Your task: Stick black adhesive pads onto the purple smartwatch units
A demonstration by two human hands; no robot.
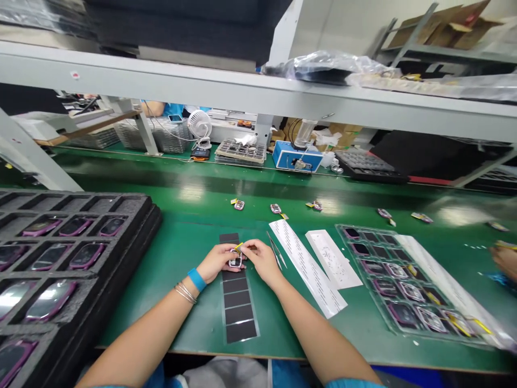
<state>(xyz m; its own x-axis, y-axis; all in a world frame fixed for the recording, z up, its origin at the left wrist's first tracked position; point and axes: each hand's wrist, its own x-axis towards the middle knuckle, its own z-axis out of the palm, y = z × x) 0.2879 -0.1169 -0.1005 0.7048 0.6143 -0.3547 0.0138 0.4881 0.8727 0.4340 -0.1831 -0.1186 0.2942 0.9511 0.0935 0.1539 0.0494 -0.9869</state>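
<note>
Near the middle of the green bench, my left hand grips a small watch case with a pale rim and its inner parts showing. My right hand pinches a yellow tab at the top of that case. Under both hands lies a strip of black rectangular stickers on a clear backing. Tweezers rest just right of my right hand. Beside them are a long white label sheet and a shorter white sheet with small dark marks.
A black foam tray of purple-rimmed watches stands at left. On the right, a clear plastic tray holds watch parts. Several small watch cases lie along the far strip. Another person's hand shows at the right edge. A shelf beam crosses above.
</note>
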